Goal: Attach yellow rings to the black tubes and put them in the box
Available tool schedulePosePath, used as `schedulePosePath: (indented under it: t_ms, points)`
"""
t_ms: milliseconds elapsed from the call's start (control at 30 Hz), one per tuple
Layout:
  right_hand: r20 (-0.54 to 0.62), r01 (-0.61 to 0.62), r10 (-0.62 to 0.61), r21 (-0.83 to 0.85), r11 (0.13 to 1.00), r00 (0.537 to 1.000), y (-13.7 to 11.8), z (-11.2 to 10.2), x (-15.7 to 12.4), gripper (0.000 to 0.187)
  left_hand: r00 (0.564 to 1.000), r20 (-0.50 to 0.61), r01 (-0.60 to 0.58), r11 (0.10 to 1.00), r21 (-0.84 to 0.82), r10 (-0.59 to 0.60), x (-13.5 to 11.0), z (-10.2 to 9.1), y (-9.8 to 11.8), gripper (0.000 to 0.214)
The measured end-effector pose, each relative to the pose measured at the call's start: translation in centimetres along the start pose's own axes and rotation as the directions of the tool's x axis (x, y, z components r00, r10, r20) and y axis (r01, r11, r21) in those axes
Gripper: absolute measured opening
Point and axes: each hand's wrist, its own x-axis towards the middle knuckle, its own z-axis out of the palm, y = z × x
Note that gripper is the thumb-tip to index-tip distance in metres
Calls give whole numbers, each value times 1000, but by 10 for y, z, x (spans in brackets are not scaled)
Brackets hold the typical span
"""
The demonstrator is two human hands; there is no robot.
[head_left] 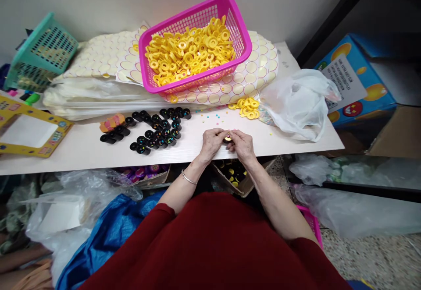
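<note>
My left hand and my right hand meet over the table's front part, fingers closed around a small black cup with a yellow top. The fingers hide much of it. To the left stand several black cups in uneven rows, many with coloured bits inside. Loose coloured beads lie scattered just beyond my hands. A small heap of flat yellow ring-shaped pieces rests behind my right hand.
A pink basket full of yellow pieces stands on printed sheets at the back. A white plastic bag and a blue carton are at right. Orange-pink pieces, a yellow box and a green basket are at left.
</note>
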Motion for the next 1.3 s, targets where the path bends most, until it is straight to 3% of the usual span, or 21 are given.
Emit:
schedulePosePath:
  t_ms: [300, 500, 600, 700, 833, 1000, 1200, 1300]
  points:
    - [-56, -65, 66, 32, 997, 996, -2, 1, 6, 23, 992, -40, 115, 985, -128, -121, 5, 9, -8, 20]
    - [-45, -125, 130, 109, 986, 990, -5, 1, 5, 27, 991, -73, 107, 992, -71, -112, 6, 3, -6, 24]
    - [-40, -91, 96, 122, 988, 995, -2, 3, 3, 29, 982, -142, 112, 987, -112, -128, -3, 2, -3, 35]
    - [-58, -28, 36, 145, 989, 998, 4, 3, -1, 30, 982, -125, 117, 971, -207, -145, -17, 6, -8, 36]
    - [-127, 30, 3, 259, 966, 992, 8, 1, -10, 34, 997, -60, -56, 989, -138, 48, -31, 13, -18, 24]
    - [-83, -19, 53, 364, 931, 995, 3, -3, -32, 42, 948, -71, -309, 951, 23, 310, -34, 17, -18, 23]
    - [86, -117, 91, 388, 914, 992, -7, -14, -54, 42, 941, -17, -339, 939, -53, 339, -43, 16, -16, 23]
    - [116, -124, 83, 404, 906, 990, -7, -18, -61, 43, 928, 25, -370, 928, -48, 372, -46, 15, -19, 23]
